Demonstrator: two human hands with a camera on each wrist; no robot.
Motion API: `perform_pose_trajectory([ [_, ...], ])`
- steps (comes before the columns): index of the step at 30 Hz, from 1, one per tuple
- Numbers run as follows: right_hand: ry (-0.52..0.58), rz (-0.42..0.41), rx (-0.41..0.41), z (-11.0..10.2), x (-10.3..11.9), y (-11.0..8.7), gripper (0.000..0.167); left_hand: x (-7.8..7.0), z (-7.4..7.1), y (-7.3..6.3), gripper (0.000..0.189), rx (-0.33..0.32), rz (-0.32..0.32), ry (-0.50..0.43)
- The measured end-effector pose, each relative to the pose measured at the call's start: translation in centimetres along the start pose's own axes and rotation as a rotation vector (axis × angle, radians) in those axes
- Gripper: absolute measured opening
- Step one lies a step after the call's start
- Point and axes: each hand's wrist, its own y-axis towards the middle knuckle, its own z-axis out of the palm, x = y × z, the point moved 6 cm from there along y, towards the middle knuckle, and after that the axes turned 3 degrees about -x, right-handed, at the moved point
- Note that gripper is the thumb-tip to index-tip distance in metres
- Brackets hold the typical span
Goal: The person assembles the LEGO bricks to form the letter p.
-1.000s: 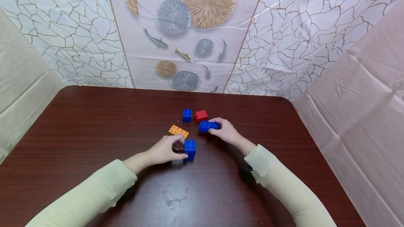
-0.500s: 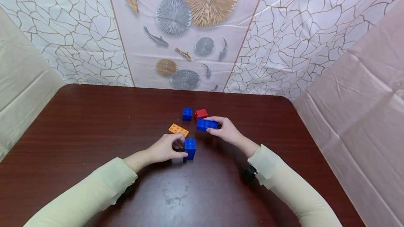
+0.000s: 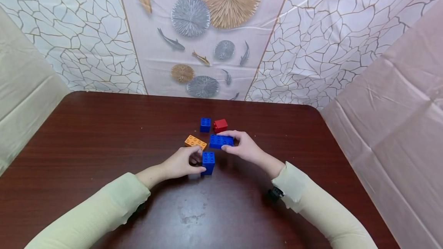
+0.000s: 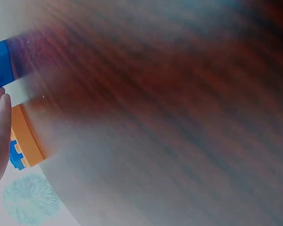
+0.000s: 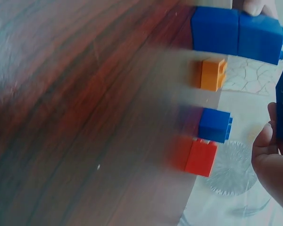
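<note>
Long blue brick [image 3: 218,141] shifted nearer blue stack [image 3: 208,163], right hand [image 3: 243,147] pinching it, left hand [image 3: 180,163] apparently gripping that stack

Looks like a small cloth-lined booth; impossible to tell in what sort of building. Furnished with a dark wood-grain table [image 3: 104,137], backed beyond the table's far edge by a printed fabric backdrop [image 3: 216,35], flanked left of it by a beige drape [image 3: 25,95], right by a pinkish drape [image 3: 398,126].
</note>
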Motion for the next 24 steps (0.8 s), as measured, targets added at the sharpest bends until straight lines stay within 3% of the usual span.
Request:
perform_pose_trajectory([
  [24, -0.055, -0.078, 0.099, 1.9, 1.6, -1.5, 0.039, 0.2, 0.0, 0.2, 0.03, 0.005, 0.02, -0.01],
])
